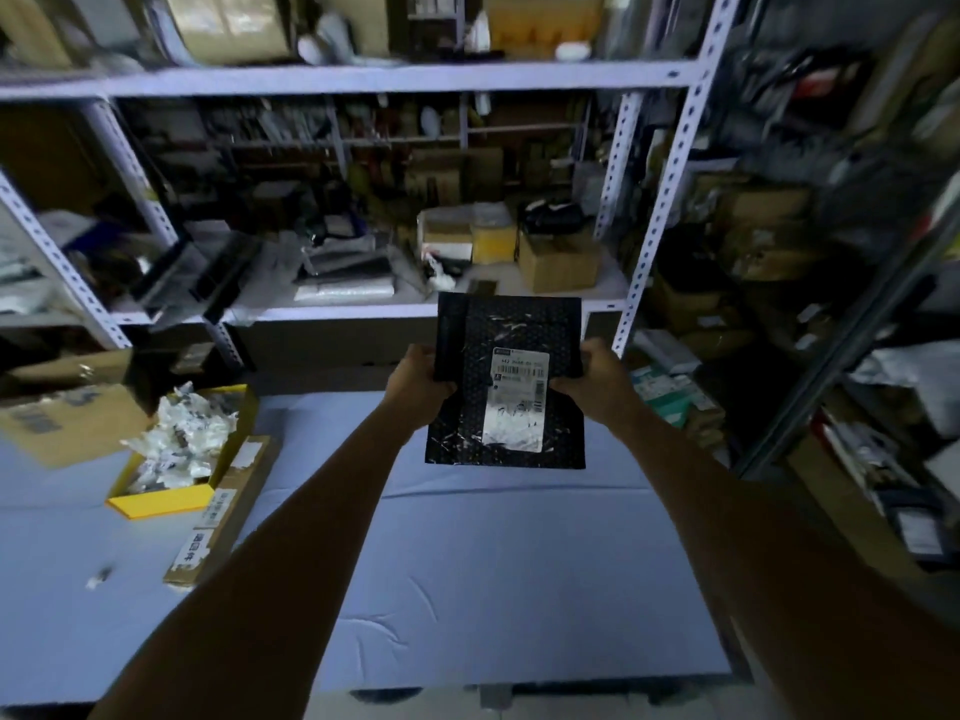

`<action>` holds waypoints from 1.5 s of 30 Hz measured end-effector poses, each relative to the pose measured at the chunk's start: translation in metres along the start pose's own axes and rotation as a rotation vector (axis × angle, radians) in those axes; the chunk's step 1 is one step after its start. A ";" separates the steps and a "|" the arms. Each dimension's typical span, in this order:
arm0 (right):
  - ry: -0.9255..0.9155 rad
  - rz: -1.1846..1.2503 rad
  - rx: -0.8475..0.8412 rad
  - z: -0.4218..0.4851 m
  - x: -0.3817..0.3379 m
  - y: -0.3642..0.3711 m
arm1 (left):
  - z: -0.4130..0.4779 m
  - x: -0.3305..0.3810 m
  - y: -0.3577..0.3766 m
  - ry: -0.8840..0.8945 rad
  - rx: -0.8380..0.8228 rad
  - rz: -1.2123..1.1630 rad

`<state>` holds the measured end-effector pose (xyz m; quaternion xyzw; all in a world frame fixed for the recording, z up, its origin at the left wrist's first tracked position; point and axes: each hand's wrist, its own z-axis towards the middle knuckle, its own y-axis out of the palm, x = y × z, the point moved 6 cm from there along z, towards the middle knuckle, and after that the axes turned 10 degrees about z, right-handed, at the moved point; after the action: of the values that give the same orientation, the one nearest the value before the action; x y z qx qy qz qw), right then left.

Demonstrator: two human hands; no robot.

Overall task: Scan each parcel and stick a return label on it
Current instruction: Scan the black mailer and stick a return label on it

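Shelving unit (pixel 395 80): pale slotted metal, across the back of the room; crammed with boxes, bags and loose goods, mostly blurred.
Table (pixel 467 563): in front of the shelving, under a pale creased covering; bare in the middle, with containers along its left side.
Large cardboard box (pixel 67 423): far left, at the table's edge, blue print on its side; contents out of sight.
Yellow box (pixel 161 504): open-topped, just right of the large cardboard box; heaped above its rim with crumpled white packets (pixel 176 439) bearing dark print.
Long flat carton (pixel 223 511): closed, lying against the yellow box's right side; white stickers along its top face.
Black mailer parcel (pixel 460 433): held up in the air over the far part of the table, clear of the surface, printed face towards the camera, glossy and dotted.
Shelf cartons: a brown closed one (pixel 558 262) and a smaller yellow one (pixel 493 244) side by side on the lower shelf, behind the parcel.
Left hand (pixel 415 381): clamped on the parcel's left edge, fingers curled behind it.
Right hand (pixel 597 381): clamped on the parcel's right edge, about level with the left.
Shipping label (pixel 517 402): white, with barcodes, stuck on the parcel's right half; lower part washed out by glare.
Small object (pixel 98 578): alone near the table's left edge, too blurred to name.
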<state>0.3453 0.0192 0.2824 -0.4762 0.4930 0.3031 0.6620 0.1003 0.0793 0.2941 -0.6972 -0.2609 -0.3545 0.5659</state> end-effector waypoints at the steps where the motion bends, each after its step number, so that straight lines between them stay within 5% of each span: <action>1: -0.037 -0.013 0.001 0.002 -0.012 -0.011 | 0.001 0.014 -0.002 0.015 0.000 -0.008; 11: -0.118 -0.250 0.236 -0.013 -0.075 -0.185 | -0.006 0.178 0.044 0.213 -0.109 -0.050; 25: 0.220 -0.396 0.883 -0.200 -0.082 -0.370 | -0.083 0.349 0.206 0.823 -0.514 -0.031; 35: 0.470 -0.484 1.391 -0.500 -0.124 -0.422 | -0.333 0.427 0.300 1.099 -0.993 -0.068; 45: 0.702 -0.622 1.796 -0.809 -0.196 -0.338 | -0.647 0.391 0.270 1.324 -1.429 -0.110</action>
<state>0.2806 -0.8423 0.5306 0.0284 0.5593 -0.5229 0.6426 0.4177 -0.6255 0.5097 -0.5227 0.3543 -0.7750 0.0246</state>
